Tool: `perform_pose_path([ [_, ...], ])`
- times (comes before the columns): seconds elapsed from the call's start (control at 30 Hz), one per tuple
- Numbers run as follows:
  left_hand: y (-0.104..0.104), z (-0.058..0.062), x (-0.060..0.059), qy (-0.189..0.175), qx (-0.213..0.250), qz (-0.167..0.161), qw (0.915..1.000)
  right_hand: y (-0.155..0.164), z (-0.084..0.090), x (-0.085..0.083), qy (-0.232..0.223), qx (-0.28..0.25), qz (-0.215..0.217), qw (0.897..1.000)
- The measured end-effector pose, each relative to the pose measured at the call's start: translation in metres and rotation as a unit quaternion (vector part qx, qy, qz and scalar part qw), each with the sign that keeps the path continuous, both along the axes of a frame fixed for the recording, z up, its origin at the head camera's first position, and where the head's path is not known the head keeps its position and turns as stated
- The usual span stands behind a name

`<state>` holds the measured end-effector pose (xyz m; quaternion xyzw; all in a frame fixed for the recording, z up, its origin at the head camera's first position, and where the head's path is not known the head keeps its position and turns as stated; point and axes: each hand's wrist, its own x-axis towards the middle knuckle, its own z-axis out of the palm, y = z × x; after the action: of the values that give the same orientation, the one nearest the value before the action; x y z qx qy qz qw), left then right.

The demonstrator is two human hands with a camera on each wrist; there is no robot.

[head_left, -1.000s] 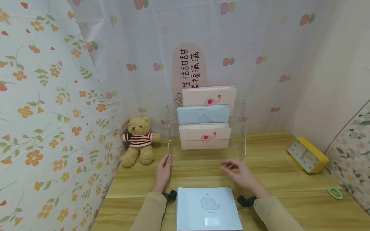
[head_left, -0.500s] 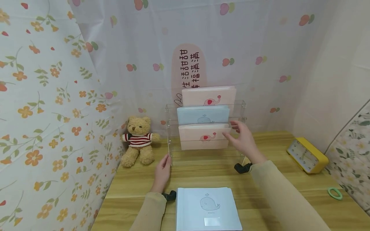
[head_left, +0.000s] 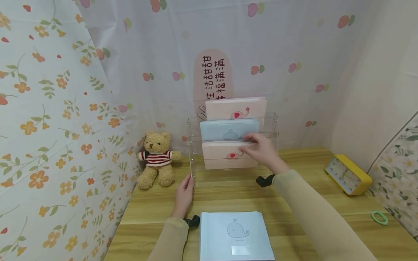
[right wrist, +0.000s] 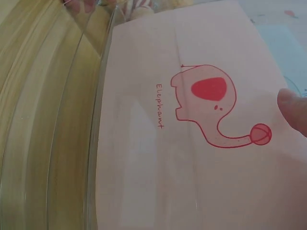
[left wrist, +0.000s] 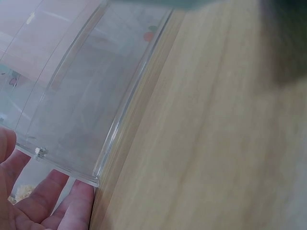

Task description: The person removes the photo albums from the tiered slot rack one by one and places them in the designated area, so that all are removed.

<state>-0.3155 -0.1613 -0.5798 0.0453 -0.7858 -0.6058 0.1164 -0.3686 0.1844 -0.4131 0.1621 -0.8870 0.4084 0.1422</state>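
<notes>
While my left hand rests flat-fingered at the clear rack's left corner, my right hand touches, fingers relaxed, the front pink book marked "Elephant".

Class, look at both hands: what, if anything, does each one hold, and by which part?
The left hand rests straight-fingered against the clear rack's lower left corner, no grip. The right hand reaches the front pink elephant book's top edge; a grip cannot be told.

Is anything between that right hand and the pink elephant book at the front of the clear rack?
Nothing visible blocks it from above: the right hand reaches over the clear acrylic rack to the top edge of the front pink elephant book. Only the rack's transparent front panel covers the book's face.
</notes>
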Motion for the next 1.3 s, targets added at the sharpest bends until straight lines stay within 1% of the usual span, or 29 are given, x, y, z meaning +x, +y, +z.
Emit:
perform_pose_path([
  [0.17, 0.001, -0.001, 0.001, 0.001, 0.000, -0.002, 1.0000, -0.003, 0.002, -0.003, -0.048, 0.015, -0.001, 0.999],
  [0.27, 0.003, -0.001, 0.002, 0.000, 0.004, -0.003, 1.0000, -0.004, 0.001, -0.003, -0.057, 0.018, -0.008, 0.998],
  [0.33, 0.004, -0.002, 0.002, 0.000, 0.005, -0.003, 1.0000, -0.004, -0.001, -0.003, -0.051, 0.012, -0.015, 0.998],
  [0.43, 0.005, -0.002, 0.001, -0.003, 0.004, -0.001, 1.0000, -0.006, -0.003, -0.002, -0.035, -0.011, -0.025, 0.999],
  [0.53, 0.005, -0.002, 0.002, -0.007, 0.004, 0.001, 1.0000, -0.008, 0.000, 0.002, 0.004, -0.041, -0.035, 0.999],
  [0.67, 0.005, -0.002, 0.001, -0.005, 0.003, 0.000, 1.0000, -0.015, 0.017, 0.014, 0.071, -0.067, -0.039, 0.994],
  [0.73, 0.004, -0.001, 0.001, -0.005, 0.001, 0.001, 1.0000, -0.020, 0.028, 0.022, 0.088, -0.071, -0.039, 0.993],
  [0.83, 0.002, -0.001, 0.002, -0.009, -0.002, 0.003, 1.0000, -0.030, 0.040, 0.037, 0.076, -0.071, -0.039, 0.994],
  [0.93, 0.001, 0.000, 0.002, -0.012, -0.005, 0.004, 0.9999, -0.037, 0.044, 0.050, 0.042, -0.064, -0.028, 0.997],
  [1.03, 0.000, 0.001, 0.002, -0.007, -0.011, -0.001, 0.9999, -0.041, 0.034, 0.060, 0.012, -0.047, -0.004, 0.999],
  [1.07, -0.001, -0.002, 0.000, -0.005, -0.015, 0.002, 0.9999, -0.042, 0.028, 0.062, 0.000, -0.041, 0.005, 0.999],
  [1.13, -0.001, -0.002, -0.001, 0.001, -0.013, 0.000, 0.9999, -0.040, 0.014, 0.064, -0.020, -0.028, 0.017, 0.999],
  [1.17, -0.002, -0.008, -0.004, 0.015, -0.019, 0.003, 0.9997, -0.039, 0.007, 0.065, -0.031, -0.022, 0.020, 0.999],
  [1.23, -0.003, -0.009, -0.005, 0.027, -0.022, 0.005, 0.9994, -0.036, -0.006, 0.064, -0.051, -0.016, 0.020, 0.998],
  [1.27, -0.005, -0.015, -0.008, 0.041, -0.021, 0.004, 0.9989, -0.034, -0.012, 0.064, -0.063, -0.013, 0.019, 0.998],
  [1.3, -0.005, -0.014, -0.007, 0.047, -0.018, 0.002, 0.9987, -0.033, -0.017, 0.063, -0.074, -0.012, 0.018, 0.997],
])
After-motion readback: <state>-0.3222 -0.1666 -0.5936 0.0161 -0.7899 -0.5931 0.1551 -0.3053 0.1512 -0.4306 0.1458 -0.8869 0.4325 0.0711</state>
